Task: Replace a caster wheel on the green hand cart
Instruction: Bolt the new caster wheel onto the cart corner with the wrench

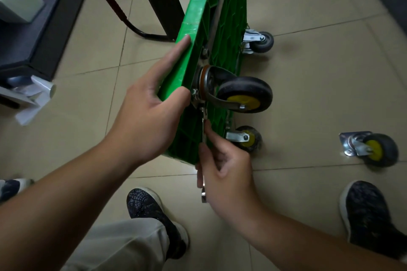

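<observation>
**Wrench on the caster bolt, cart held on edge**

The green hand cart (193, 35) stands tipped on its side on the tiled floor (308, 28), underside facing three o'clock. The left hand (152, 108) clamps its near edge, thumb curled round the rim and index finger stretched along the deck toward twelve o'clock. The right hand (222, 171), at six o'clock of the cart, is closed round the shank of a slim wrench (204, 130), whose head reaches up to a bolt at the lower corner of the mounting plate. On that plate sits the caster wheel (244, 94), black tyre with a yellow hub, at the centre of the view. A loose caster (370, 148) lies on the floor at four o'clock, well apart from the cart; which one is new cannot be told.

Judging by the wrench's seat, a plate bolt is being turned, though whether tightening or loosening is not clear.

To do this well:
- Keep the wrench head fully square on the nut, as a partial bite is likely to round it.
- Hold the cart firm with the left hand so it does not rock.
- Make short strokes and reseat; the fork and rim leave little swing room.
- Work the plate bolts evenly so the plate sits flat.
</observation>
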Motion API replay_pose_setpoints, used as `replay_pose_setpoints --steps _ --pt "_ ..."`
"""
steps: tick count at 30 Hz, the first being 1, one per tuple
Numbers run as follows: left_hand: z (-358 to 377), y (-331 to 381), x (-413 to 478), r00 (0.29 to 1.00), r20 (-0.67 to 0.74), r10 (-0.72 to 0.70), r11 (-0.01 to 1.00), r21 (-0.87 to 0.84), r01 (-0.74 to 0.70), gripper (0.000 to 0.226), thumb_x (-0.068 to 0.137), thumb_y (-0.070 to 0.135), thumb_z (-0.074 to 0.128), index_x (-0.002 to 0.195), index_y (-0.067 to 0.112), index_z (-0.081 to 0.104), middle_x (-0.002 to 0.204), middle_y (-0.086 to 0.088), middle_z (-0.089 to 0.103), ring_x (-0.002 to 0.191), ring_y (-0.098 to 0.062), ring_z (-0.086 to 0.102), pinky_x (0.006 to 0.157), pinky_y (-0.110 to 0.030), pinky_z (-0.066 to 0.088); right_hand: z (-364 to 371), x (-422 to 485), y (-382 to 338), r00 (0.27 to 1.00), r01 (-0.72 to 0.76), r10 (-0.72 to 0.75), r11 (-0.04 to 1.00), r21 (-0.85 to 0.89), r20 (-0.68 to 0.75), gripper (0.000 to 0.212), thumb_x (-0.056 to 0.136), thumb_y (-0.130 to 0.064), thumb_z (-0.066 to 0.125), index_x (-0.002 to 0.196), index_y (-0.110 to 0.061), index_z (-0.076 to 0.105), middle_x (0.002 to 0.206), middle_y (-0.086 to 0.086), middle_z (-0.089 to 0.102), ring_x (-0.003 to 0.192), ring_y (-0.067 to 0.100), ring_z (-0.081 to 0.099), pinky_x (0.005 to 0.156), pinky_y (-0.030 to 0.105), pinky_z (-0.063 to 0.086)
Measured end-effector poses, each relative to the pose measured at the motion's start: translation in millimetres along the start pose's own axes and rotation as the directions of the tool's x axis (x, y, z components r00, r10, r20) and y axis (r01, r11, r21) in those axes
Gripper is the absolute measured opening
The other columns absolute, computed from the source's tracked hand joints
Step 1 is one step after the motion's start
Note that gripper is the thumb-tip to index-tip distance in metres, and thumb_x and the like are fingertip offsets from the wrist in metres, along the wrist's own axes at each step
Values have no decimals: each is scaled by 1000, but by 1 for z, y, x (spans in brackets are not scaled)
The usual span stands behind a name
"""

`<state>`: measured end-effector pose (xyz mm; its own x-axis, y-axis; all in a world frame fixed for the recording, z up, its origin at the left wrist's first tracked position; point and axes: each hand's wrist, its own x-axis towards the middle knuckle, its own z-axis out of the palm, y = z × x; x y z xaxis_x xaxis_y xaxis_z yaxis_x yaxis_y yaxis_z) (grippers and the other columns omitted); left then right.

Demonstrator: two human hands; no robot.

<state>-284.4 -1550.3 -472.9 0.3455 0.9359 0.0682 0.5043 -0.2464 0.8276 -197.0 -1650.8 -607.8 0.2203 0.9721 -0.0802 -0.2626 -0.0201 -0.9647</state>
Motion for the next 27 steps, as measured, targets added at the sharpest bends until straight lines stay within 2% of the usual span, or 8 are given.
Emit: replay_pose_setpoints --steps 5,8,13,15,16,19,23,27 --pt "-1 -1 1 1000 14 -2 1000 -18 3 75 83 15 53 151 45 47 141 32 53 112 13 60 83 -8 50 0 -1 -11 997 -74 73 996 49 12 49 103 -26 53 147 -45 48 60 4 56 44 14 51 41 29 45" --pt "-4 -1 1 1000 18 -16 1000 -15 16 74 83 17 54 152 46 46 147 28 52 122 12 56 96 -14 50 1 -4 -7 998 -32 32 999 -3 61 57 102 -20 56 150 -48 42 66 0 60 50 12 58 49 31 53" --pt "-4 0 1 999 35 1 1000 -6 0 75 84 14 53 153 42 45 150 22 50 122 13 56 87 -5 46 -14 -21 24 996 57 -45 986 -158 82 62 98 -28 58 150 -56 37 67 3 55 52 23 50 46 33 50" --pt "-5 0 1 999 46 4 1000 3 -4 76 84 16 52 153 46 43 151 25 48 123 10 57 84 -5 47 -26 -25 33 984 163 -141 956 -243 105 61 100 -24 60 154 -45 39 85 -17 63 68 4 60 66 26 56" --pt "-5 0 1 999 49 5 1000 -1 -5 76 84 16 52 153 48 43 152 25 47 122 9 57 83 -6 49 -33 -24 37 974 224 -200 932 -286 110 63 100 -16 62 155 -36 39 106 -17 67 90 3 67 85 23 56" --pt "-5 -1 1 998 53 18 1000 -10 -17 76 84 14 52 154 44 43 150 24 49 113 9 62 78 -8 50 -52 -2 43 929 367 -349 829 -421 123 65 97 3 63 155 -15 39 134 3 63 125 14 62 111 24 42" --pt "-4 -3 2 997 61 36 999 2 -37 76 85 10 51 156 36 43 150 21 50 119 13 58 82 -5 48 -70 29 40 863 503 -430 689 -522 265 57 100 5 59 152 -5 39 114 23 67 100 36 68 97 36 54" --pt "-4 -3 2 998 57 26 1000 6 -26 77 84 9 52 156 35 43 149 18 54 119 8 59 84 -7 48 -73 50 42 764 644 -511 560 -521 394 52 101 5 58 149 0 41 102 20 65 85 32 65 82 38 56"
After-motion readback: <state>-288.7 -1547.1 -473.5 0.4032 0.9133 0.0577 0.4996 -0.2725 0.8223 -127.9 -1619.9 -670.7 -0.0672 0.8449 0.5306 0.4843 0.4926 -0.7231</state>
